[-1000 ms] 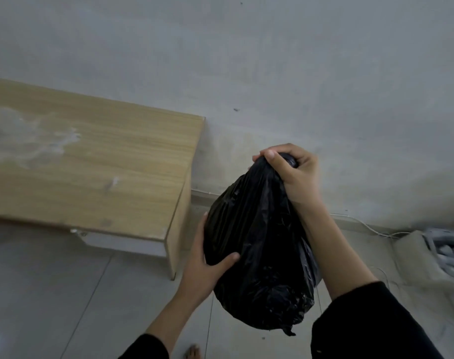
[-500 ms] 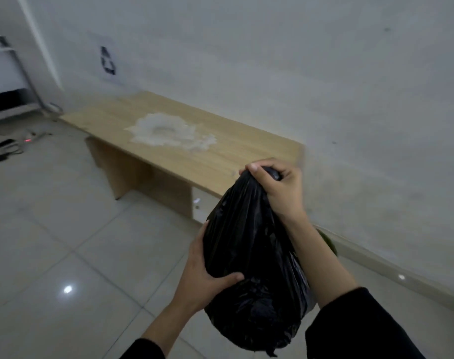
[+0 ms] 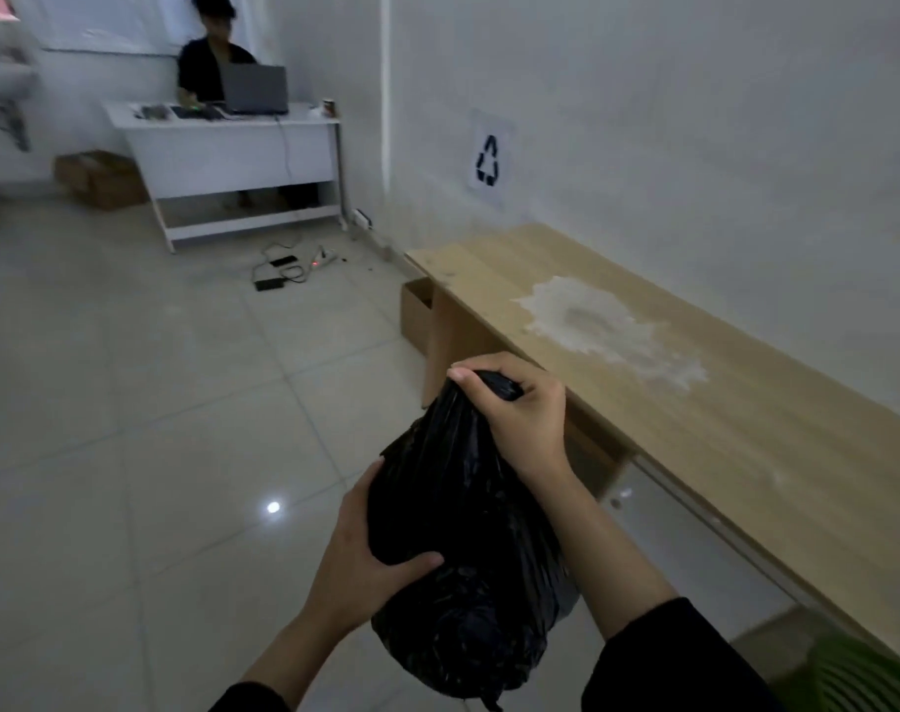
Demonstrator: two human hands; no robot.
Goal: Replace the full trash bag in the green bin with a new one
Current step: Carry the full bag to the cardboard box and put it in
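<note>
A full black trash bag [image 3: 463, 547] hangs in the air in front of me, above the tiled floor. My right hand [image 3: 519, 413] is shut around its gathered neck at the top. My left hand [image 3: 370, 552] presses against the bag's left side, thumb across the front. A ribbed green bin [image 3: 858, 675] shows only as a corner at the bottom right, beside the low wooden bench; its inside is hidden.
A long low wooden bench [image 3: 694, 403] with a white stain runs along the right wall. A cardboard box [image 3: 417, 313] sits at its far end. Cables and a power strip [image 3: 293, 264] lie on the floor. A person sits at a white desk [image 3: 222, 161] far left.
My view has swung left, from the wall and bench end to the whole room. Both hands keep the same hold on the bag; the green bin has come into view at the bottom right.
</note>
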